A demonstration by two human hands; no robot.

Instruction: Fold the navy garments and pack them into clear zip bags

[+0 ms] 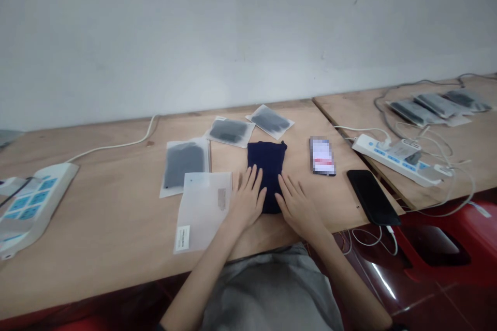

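Note:
A dark navy piece of folded cloth (266,163) lies flat on the wooden table in front of me. My left hand (248,195) rests with its fingers spread over the cloth's left edge. On the opposite edge, my right hand (294,200) lies flat, its fingertips touching the fabric. Partly under my left wrist is a frosted plastic bag (204,207) with a white label. Behind it, another frosted bag (186,163) holds something dark. Two more such bags, a middle one (230,132) and a right one (271,121), lie beyond the cloth.
A lit phone (322,156) and a dark-screened phone (373,196) on a cable lie to the right. Power strips stand at the left (37,207) and right (396,159). Several bagged dark items (438,106) sit far right. A red stool (462,238) is below.

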